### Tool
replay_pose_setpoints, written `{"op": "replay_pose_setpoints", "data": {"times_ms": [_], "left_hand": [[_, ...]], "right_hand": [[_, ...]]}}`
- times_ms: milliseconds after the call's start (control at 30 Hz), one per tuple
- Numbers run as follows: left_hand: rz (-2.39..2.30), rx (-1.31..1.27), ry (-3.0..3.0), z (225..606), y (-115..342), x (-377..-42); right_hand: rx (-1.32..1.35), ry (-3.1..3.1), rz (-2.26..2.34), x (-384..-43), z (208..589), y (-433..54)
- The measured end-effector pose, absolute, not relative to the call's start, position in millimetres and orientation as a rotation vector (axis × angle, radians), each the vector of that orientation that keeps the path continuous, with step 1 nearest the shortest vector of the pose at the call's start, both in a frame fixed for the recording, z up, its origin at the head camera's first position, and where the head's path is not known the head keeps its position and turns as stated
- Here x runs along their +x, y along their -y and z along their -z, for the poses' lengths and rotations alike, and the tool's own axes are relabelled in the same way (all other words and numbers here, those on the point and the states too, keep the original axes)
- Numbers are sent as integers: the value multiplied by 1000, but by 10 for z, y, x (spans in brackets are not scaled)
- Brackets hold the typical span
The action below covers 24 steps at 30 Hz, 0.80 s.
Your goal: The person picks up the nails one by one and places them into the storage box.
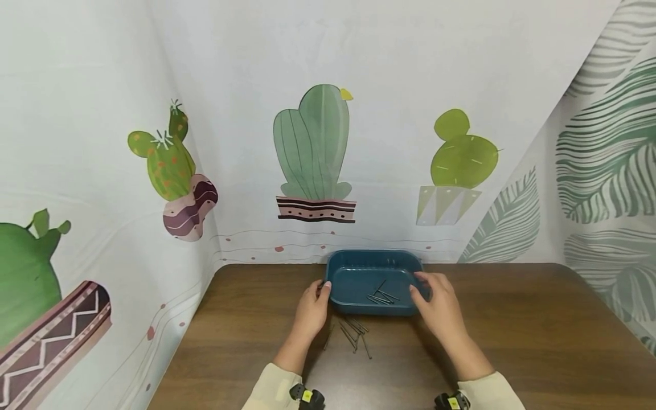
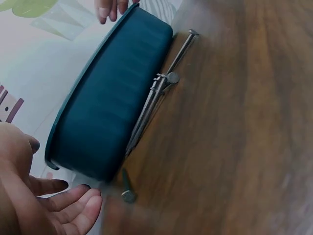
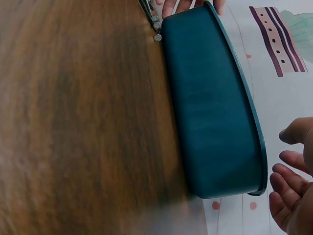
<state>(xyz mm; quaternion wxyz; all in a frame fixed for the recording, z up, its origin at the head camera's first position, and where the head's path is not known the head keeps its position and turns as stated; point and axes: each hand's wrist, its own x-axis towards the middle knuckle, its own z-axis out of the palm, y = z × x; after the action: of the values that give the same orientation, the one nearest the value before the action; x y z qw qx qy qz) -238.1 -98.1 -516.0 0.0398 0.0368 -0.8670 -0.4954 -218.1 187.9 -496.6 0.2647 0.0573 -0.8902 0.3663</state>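
Here's the blue tray (image 1: 359, 310), sitting at twelve o'clock on the wooden table (image 1: 246, 341), back by the far edge, with a hand at each end: the left hand (image 1: 314, 307) near eight on the tray's dial, the right hand (image 1: 438, 297) just past three. Fingers loosely bent and spread on both, nothing clamped; whether any fingertip touches the rim (image 1: 374, 251), I can't tell. And look at the build: smooth walls, probably plastic, so likely light, stiff, tough and a touch slick. That rim is the place to hook, at nine and three together, keeping it level. Because the nails inside (image 1: 381, 300), over toward five, look like thin metal, and they'd likely slide with any tilt! Down at seven, the loose nails (image 1: 350, 337) lie just beside the tray: hard, rigid, apt to roll, best pinched mid-shank, one by one.
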Motion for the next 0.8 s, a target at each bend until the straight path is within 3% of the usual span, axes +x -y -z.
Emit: {"op": "replay_pose_setpoints", "data": {"times_ms": [367, 800], "left_hand": [[1514, 129, 2671, 5154, 1186, -2283], [1282, -85, 2840, 5126, 1301, -2118]], "right_hand": [[55, 2494, -1002, -2200, 4962, -1984], [-15, 2578, -1032, -2208, 4919, -2012]]}}
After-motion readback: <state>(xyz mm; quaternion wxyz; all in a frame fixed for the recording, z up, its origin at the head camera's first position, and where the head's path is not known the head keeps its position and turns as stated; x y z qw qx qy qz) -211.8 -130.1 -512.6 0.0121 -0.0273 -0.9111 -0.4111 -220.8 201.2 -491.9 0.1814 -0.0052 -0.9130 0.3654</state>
